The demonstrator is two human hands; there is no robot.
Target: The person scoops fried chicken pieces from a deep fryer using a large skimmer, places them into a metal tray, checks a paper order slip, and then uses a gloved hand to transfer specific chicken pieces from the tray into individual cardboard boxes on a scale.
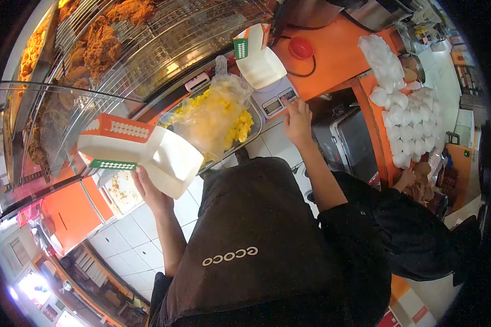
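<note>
My left hand (154, 195) holds an open paper food box (174, 157) from below, its thumb side at the green edge; the box is white inside with orange and green printed flaps. My right hand (299, 122) reaches to a digital kitchen scale (273, 107), a fingertip on or just over its button panel. On the scale's platform sits a second open paper box (264, 67). Between the hands, yellow chopped food (242, 126) fills a metal tray (263, 122). A crumpled clear plastic bag or glove (208, 118) lies over that food and hides part of it.
Fried chicken (102, 47) lies on wire racks in a glass-fronted case (167, 49) ahead. A red bowl (301, 48) and a cable rest on the orange counter (331, 61). At right are bagged white rounded items (411, 122) and a co-worker in black (413, 233), close beside me.
</note>
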